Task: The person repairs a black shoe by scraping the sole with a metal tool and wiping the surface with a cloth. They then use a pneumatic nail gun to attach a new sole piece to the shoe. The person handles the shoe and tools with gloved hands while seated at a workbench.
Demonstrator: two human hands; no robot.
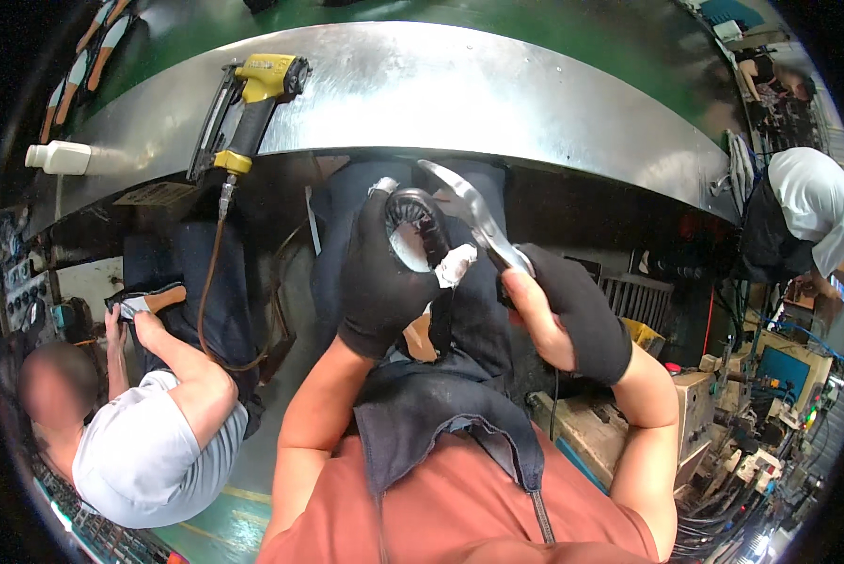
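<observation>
A nail gun [248, 103] and a bottle [60, 157] lie on the bench [497, 94] ahead of me, both to the left; another person [149, 442] sits at my left.

dim under bench | glare on steel top [459, 94] | fisheye-bent edges

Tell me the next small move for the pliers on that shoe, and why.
Probably close the pliers on the shoe's edge and pull. The right hand holds the handles, and the curved metal head sits right beside the dark upper, though whether it already bites is unclear. The gloved left hand grips the shoe from below, steadying it over the lap.
</observation>
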